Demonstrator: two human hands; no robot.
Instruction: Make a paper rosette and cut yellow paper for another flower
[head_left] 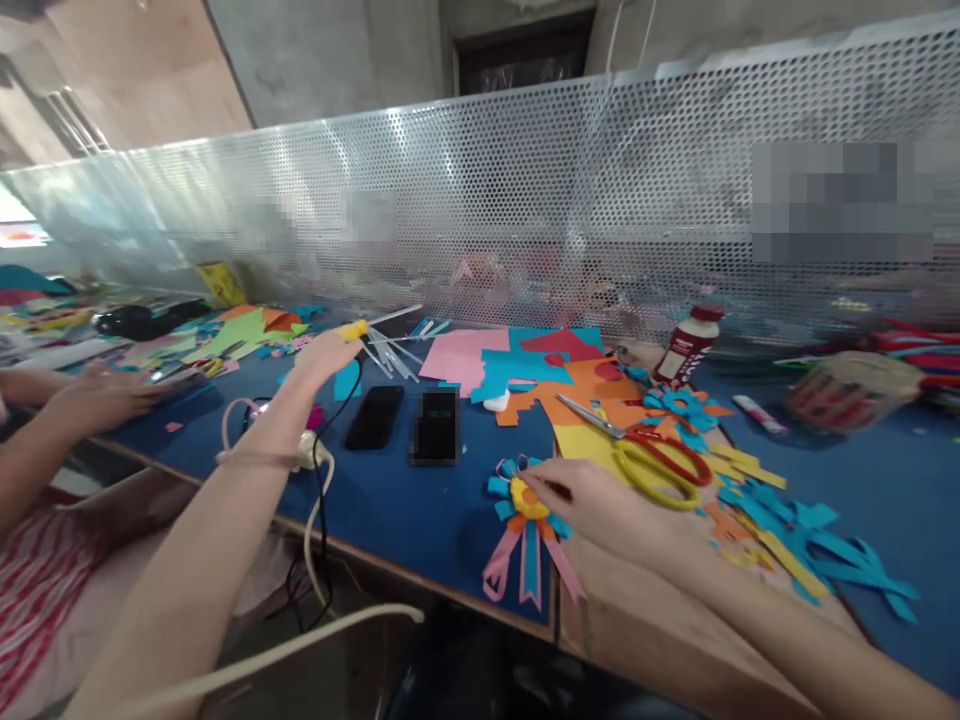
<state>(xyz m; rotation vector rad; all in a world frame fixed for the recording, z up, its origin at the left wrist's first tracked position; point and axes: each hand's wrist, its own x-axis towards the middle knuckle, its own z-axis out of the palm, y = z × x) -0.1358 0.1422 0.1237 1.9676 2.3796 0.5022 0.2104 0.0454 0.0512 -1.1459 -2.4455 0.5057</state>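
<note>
My left hand (322, 362) stretches out to the far middle of the table. Its fingers are closed around a yellow corded tool (354, 330) that looks like a glue gun, mostly hidden by the hand, with a black cord (360, 375) hanging from it. Near the table's front edge, my right hand (581, 500) pinches the right side of a paper flower rosette (529, 499). The rosette has a yellow centre, blue looped petals, and pink and blue ribbon tails lying on the table. Just right of this hand lie scissors (660, 470) with red and yellow handles, blades open.
Clear sticks (390, 350) lie beyond two dark phones (375, 417). Coloured paper sheets (465, 360), a blue paper flower (679, 405), blue strips (825, 540) and a bottle (686, 345) fill the right side. A perforated metal screen (420, 220) stands behind. Another person's hands (105, 405) are at left.
</note>
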